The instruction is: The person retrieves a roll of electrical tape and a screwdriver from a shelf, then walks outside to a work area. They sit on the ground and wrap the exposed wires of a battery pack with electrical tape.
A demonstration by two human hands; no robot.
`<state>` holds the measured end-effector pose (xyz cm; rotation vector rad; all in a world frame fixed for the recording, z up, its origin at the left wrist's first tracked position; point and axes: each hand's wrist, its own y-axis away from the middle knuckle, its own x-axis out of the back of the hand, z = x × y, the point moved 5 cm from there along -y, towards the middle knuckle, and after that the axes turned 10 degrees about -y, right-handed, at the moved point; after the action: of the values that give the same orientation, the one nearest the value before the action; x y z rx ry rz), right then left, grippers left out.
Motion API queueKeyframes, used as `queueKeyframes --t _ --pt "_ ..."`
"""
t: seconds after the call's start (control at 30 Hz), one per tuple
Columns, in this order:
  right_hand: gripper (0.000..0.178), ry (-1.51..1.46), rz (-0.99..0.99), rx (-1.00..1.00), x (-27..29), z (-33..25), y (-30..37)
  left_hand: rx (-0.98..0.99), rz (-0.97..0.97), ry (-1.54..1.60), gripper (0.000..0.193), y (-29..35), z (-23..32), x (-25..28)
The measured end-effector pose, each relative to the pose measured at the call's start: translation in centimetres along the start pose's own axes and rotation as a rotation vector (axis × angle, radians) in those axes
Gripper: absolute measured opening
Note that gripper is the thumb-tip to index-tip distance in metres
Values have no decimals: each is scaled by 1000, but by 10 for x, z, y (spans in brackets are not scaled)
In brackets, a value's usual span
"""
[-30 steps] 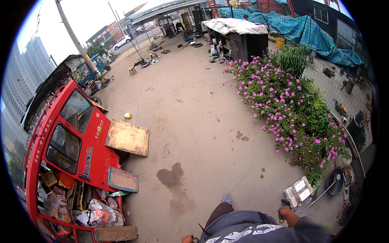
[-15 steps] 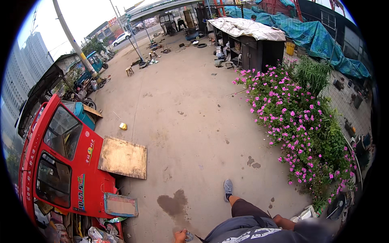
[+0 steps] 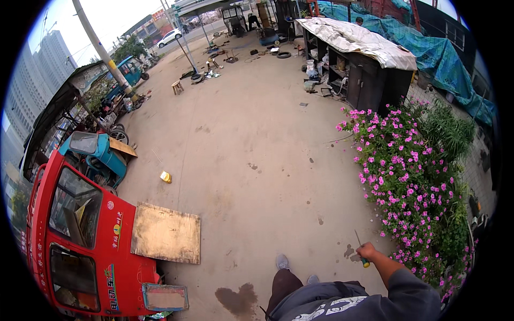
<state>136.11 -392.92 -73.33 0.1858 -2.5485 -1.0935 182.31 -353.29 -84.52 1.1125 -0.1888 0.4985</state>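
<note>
Flat, soft daylight, faint shadows; pale sky (image 3: 126, 18) nearly blown out; fisheye tilts towers (image 3: 52, 56), blackens 4 corners.

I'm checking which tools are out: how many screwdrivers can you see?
1: the screwdriver in the right hand, left of the pink flowers. Others may be hidden or too small to tell.

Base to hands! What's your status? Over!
Right hand gripping screwdriver, shaft pointing forward. Left hand out of view. Pink-flowered bush close on right.
</note>
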Motion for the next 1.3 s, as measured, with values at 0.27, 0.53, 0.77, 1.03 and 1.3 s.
queueKeyframes --t 0.27,0.53,0.77,1.03,1.3 --pt "18 -236 20 -234 -65 -53 -112 58 6 -6 26 -133 134 63" --pt "42 301 147 -267 -71 53 -215 -71 179 168 26 -288 361 192" --pt "46 218 -19 -433 -162 -180 -277 -170 207 203 25 -330 603 227" --pt "15 -255 114 -344 -159 -472 -443 169 -9 28 25 -392 636 150" --pt "10 -159 56 -95 -174 -708 -626 168 12 76 26 -485 807 147"
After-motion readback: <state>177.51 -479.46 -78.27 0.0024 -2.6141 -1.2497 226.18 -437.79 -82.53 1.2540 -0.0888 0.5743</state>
